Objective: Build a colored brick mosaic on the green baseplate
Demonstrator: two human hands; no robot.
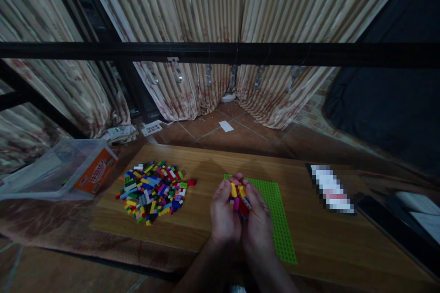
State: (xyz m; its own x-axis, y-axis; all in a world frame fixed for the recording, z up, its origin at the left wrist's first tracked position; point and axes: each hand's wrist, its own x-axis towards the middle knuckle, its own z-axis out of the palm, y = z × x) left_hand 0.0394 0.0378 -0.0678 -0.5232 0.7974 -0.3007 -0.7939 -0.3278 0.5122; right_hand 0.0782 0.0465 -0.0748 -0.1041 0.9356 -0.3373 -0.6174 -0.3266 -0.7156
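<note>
My left hand [222, 213] and my right hand [258, 223] are pressed together over the wooden board [202, 219], both closed around a small cluster of joined bricks [239, 200] in yellow, red, pink and blue. Under and just right of my hands lies a green studded baseplate [280, 219]. A heap of loose coloured bricks [153, 190] lies on the board to the left, apart from my hands.
A clear plastic tub with an orange label [68, 171] lies tipped at the far left. A blurred-out flat item [332, 188] lies at the board's right end. A black horizontal bar [220, 52] crosses in front of striped curtains; papers lie on the tiled floor.
</note>
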